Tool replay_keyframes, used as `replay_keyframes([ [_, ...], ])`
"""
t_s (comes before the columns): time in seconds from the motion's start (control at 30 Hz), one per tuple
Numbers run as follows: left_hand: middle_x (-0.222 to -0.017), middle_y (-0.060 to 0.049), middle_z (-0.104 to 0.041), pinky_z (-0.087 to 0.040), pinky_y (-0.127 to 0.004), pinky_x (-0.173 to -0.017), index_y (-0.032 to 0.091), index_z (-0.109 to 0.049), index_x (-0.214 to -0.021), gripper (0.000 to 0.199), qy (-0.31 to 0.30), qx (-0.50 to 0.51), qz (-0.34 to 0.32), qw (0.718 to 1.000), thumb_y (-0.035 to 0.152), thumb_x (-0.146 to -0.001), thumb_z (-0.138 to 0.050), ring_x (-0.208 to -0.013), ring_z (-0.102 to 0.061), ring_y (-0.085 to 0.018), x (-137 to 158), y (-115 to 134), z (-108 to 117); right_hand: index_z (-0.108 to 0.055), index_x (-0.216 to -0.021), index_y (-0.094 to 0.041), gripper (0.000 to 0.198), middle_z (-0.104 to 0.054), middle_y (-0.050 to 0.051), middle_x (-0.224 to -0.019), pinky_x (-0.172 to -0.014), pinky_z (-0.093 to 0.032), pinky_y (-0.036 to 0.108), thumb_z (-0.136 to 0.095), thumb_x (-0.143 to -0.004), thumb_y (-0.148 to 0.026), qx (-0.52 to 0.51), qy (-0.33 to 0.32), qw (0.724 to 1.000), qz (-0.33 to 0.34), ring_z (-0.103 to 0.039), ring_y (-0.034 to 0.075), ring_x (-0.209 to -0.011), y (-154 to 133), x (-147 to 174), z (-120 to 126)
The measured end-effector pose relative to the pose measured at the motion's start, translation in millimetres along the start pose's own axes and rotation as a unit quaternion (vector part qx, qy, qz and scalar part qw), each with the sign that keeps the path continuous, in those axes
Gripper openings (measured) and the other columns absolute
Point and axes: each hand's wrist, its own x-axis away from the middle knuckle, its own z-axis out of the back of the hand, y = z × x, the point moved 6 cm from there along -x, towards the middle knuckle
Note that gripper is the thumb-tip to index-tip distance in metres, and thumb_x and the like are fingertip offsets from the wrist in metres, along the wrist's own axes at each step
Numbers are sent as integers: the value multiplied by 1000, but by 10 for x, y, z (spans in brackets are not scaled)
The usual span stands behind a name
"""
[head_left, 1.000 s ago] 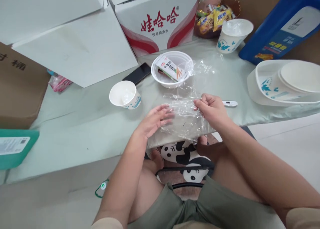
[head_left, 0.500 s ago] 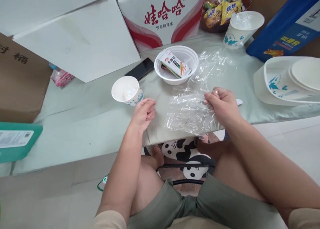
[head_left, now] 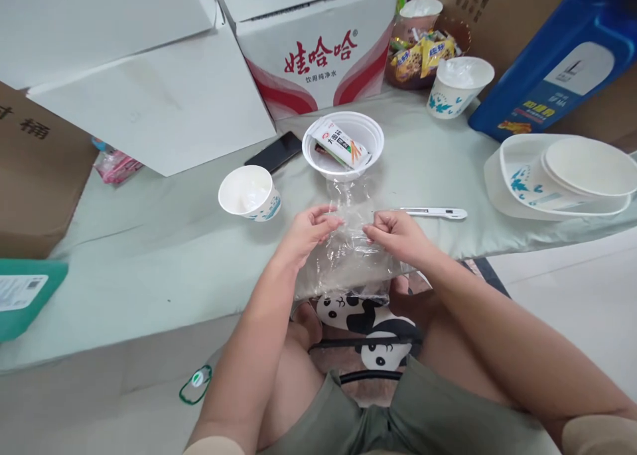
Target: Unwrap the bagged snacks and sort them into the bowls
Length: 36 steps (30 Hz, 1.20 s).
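A crumpled clear plastic bag (head_left: 351,266) hangs between my hands, its lower part reaching past the table's front edge. My left hand (head_left: 312,233) is closed, thumb and fingertips pinching the bag's left side. From the right, my right hand (head_left: 398,235) grips the bag with curled fingers. Just behind the right hand lies a white utility knife (head_left: 440,213). A white plastic bowl (head_left: 343,171) with small snack packets (head_left: 343,143) in it stands beyond the hands. To the left of them is a paper cup (head_left: 266,209) with clear plastic inside.
A black phone (head_left: 276,151) lies behind the cup. White cartons (head_left: 318,77) line the back. At right stand another paper cup (head_left: 455,100), a blue bottle (head_left: 557,64) and a white container (head_left: 502,183) with stacked cups. A green container (head_left: 30,302) is at far left.
My right hand has moved left with the plastic bag, uncovering the utility knife. My left hand has moved right and now pinches the bag. The view has shifted slightly.
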Motion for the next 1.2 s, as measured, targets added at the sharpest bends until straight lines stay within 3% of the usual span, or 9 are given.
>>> replay_keyframes([
  [0.17, -60, 7, -48, -23, -22, -47, 17, -65, -75, 31, 29, 36, -42, 998, 38, -62, -84, -48, -31, -4, -32, 19, 93, -28, -57, -24, 52, -33, -7, -50, -54, -38, 25, -69, -78, -49, 6, -1, 1000, -5, -64, 17, -61, 36, -10, 2],
  [0.37, -53, 9, -35, -20, -22, -45, 18, -58, -69, 30, 107, 84, -72, 988, 36, -63, -82, -46, -27, -4, -56, 82, 289, -27, -57, -24, 54, -31, -7, -50, -55, -37, 25, -71, -78, -49, -6, 13, 1000, -7, -63, 18, -62, 39, -18, 48],
  [0.5, -64, 6, -46, -34, -19, -49, 19, -53, -72, 26, 143, 131, -93, 977, 33, -73, -75, -53, -44, -5, -24, 64, 311, -29, -56, -24, 54, -37, -6, -48, -52, -36, 24, -72, -78, -47, -28, 52, 998, -2, -61, 17, -60, 8, 20, 147],
  [0.6, -94, 0, -65, -51, -21, -72, 21, -61, -93, 28, 92, 162, -74, 980, 35, -75, -76, -84, -64, -9, 23, -14, 181, -30, -57, -25, 53, -40, -5, -46, -48, -33, 23, -72, -79, -48, -65, 64, 996, 15, -56, 15, -56, -37, 64, 184],
  [0.67, -106, -5, -69, -54, -28, -83, 22, -61, -107, 45, -1, 171, -26, 985, 41, -72, -80, -96, -68, -15, 56, -76, 40, -30, -57, -25, 52, -41, -4, -45, -48, -33, 23, -71, -80, -48, -68, 58, 995, 33, -57, 15, -56, -68, 82, 173],
  [0.77, -105, -12, -74, -56, -33, -79, 17, -64, -110, 62, -154, 132, 47, 978, 51, -63, -85, -93, -72, -24, 136, -119, -130, -30, -57, -24, 51, -41, -5, -46, -51, -36, 23, -70, -80, -47, -21, 45, 998, 44, -58, 15, -59, -74, 78, 136],
  [0.83, -101, -12, -75, -57, -32, -74, 15, -67, -109, 68, -186, 104, 57, 975, 57, -58, -86, -90, -74, -25, 159, -104, -143, -29, -56, -24, 50, -38, -6, -48, -52, -35, 24, -69, -80, -45, 21, 50, 998, 34, -58, 15, -58, -44, 59, 128],
  [1.0, -76, -4, -73, -52, -24, -55, 15, -69, -98, 51, -115, 37, 34, 992, 50, -64, -85, -63, -70, -16, 93, -106, -73, -31, -58, -24, 43, -44, -5, -48, -50, -33, 25, -66, -79, -37, 91, 45, 994, 37, -54, 13, -52, -25, 30, 125],
  [1.2, -54, 4, -62, -41, -20, -41, 18, -64, -86, 42, -22, 33, -39, 998, 45, -63, -87, -45, -59, -11, 17, -53, 83, -56, -89, -22, 23, -62, -4, -58, -42, -38, 24, -67, -80, -40, -27, 48, 998, -11, -47, 9, -42, 28, 28, 163],
])
